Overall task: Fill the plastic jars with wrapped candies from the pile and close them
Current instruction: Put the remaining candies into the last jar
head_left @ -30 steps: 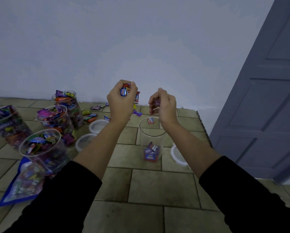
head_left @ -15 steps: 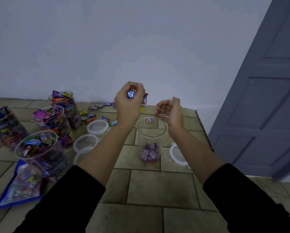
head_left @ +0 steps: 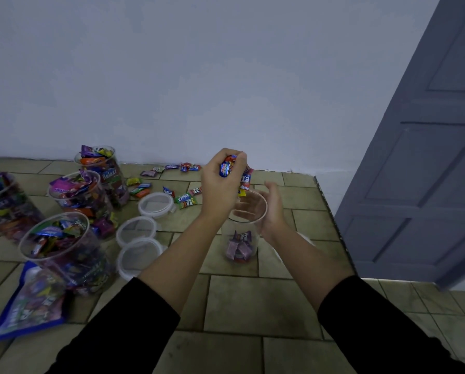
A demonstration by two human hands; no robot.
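Head view: left hand (head_left: 220, 186) fisted round wrapped candies (head_left: 227, 167), just above the open jar (head_left: 244, 231). Right hand (head_left: 274, 211) relaxed, empty, beside the rim. I judge the jar light and tippy, best steadied at its wall; the wrappers look slick.

Leftmost jar (head_left: 2, 206) — partly off-frame.

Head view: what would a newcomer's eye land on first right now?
The left hand grips a bright fistful of candies just above the nearly empty jar at centre. The right hand is open at that jar's rim. On the left stand four full jars without lids, with three lids lying beside them.
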